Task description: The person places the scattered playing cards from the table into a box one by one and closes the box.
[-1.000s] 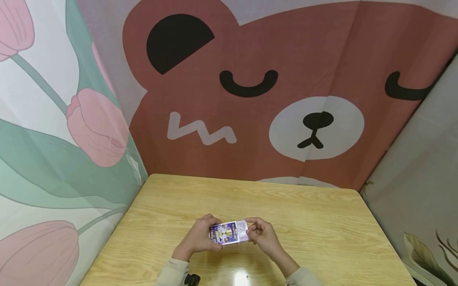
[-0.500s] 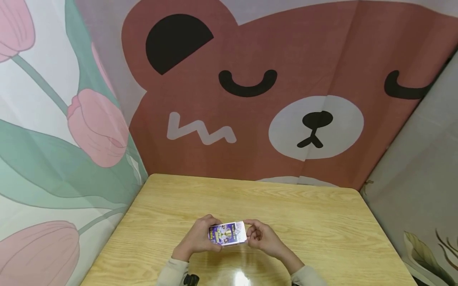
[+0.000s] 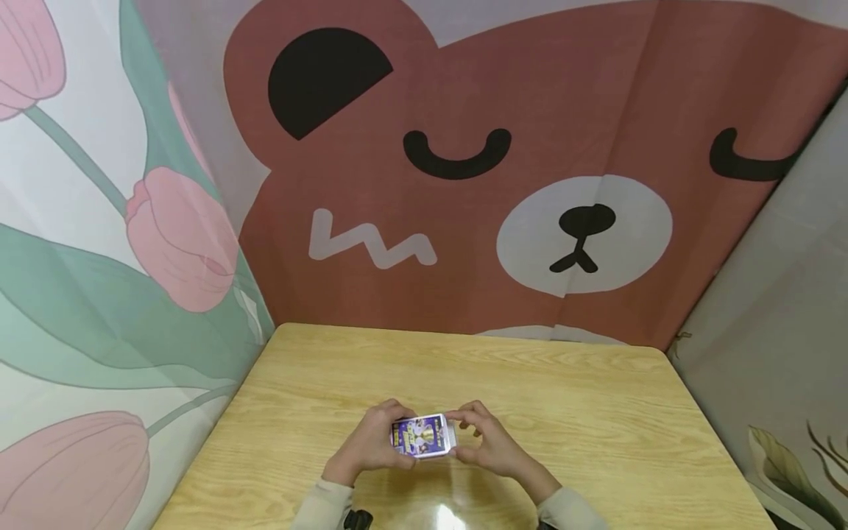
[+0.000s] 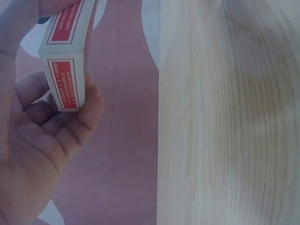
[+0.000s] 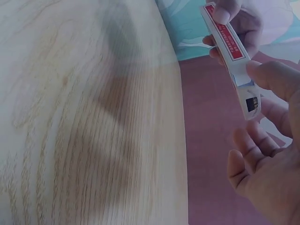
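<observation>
A small card box (image 3: 422, 436), its purple face printed with a gold trophy, is held above the table between both hands. My left hand (image 3: 371, 442) grips the box's left end, fingers along the far edge and thumb along the near one. In the left wrist view, red printed labels show on the box's end (image 4: 66, 86) and side. My right hand (image 3: 493, 444) pinches the right end, thumb on the near side and index finger at the far corner. A white end flap (image 5: 250, 101) with a dark square mark sticks out there, beside the right fingers.
The light wood table (image 3: 583, 412) spreads beneath both hands. A cloth with a brown bear (image 3: 371, 294) hangs behind its back edge. A tulip-printed cloth (image 3: 179, 338) stands along the left side, a grey one (image 3: 762, 309) on the right.
The white patterned part that stuck out past the box's right end is now mostly out of sight. My right thumb and index finger have spread to the box's two edges; the left hand keeps its grip.
</observation>
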{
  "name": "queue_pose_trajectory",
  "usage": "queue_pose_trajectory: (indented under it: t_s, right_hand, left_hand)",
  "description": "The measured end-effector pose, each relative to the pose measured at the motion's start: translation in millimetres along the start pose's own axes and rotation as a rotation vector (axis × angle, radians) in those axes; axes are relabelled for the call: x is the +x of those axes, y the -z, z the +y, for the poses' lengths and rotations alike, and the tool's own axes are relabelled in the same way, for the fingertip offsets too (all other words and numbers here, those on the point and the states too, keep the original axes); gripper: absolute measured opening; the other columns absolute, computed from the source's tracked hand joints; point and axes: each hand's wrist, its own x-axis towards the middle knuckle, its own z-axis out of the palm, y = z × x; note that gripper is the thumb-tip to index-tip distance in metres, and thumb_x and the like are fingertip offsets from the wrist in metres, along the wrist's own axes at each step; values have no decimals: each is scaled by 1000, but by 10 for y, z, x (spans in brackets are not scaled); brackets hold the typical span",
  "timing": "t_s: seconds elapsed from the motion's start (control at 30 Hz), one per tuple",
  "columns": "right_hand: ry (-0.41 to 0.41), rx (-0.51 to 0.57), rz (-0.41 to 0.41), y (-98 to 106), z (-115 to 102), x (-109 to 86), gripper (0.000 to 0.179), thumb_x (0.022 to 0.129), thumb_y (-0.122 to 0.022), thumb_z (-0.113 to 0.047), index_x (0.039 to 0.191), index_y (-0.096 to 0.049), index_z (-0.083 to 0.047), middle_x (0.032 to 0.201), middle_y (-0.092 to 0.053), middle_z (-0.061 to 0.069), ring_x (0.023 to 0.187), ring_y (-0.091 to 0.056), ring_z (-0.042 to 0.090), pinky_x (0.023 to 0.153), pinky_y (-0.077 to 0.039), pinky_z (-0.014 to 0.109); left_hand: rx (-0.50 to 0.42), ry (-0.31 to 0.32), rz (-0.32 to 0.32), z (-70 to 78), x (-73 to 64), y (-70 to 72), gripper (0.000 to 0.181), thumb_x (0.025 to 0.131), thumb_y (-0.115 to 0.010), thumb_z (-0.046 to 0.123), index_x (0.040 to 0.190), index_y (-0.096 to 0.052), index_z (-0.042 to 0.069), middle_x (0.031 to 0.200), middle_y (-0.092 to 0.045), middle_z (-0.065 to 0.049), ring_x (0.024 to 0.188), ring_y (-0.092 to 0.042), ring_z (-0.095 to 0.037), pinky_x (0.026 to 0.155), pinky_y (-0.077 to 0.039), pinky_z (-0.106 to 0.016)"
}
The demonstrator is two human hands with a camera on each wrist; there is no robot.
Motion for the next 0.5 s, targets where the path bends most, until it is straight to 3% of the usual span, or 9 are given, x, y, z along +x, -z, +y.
queue_pose_trajectory:
  t_s: [0.27,0.5]
  right_hand:
    - [-7,9,40,29,39,-9,42,74,-78,-22,111,-61,-11,108,-49,5,91,-49,35,69,-44,38]
    - [-14,31,5,48,18,-14,37,75,-77,-19,109,-61,-13,110,-49,2,90,-49,35,69,-43,36]
  left_hand:
    - [-15,-7,-12,26,24,-10,58,49,-82,24,103,-66,7,90,-55,10,76,-51,-5,67,-47,-23]
    - [-5,-5,-12,46,37,-9,58,49,-82,25,102,-66,8,89,-55,10,75,-51,-5,67,-47,-22]
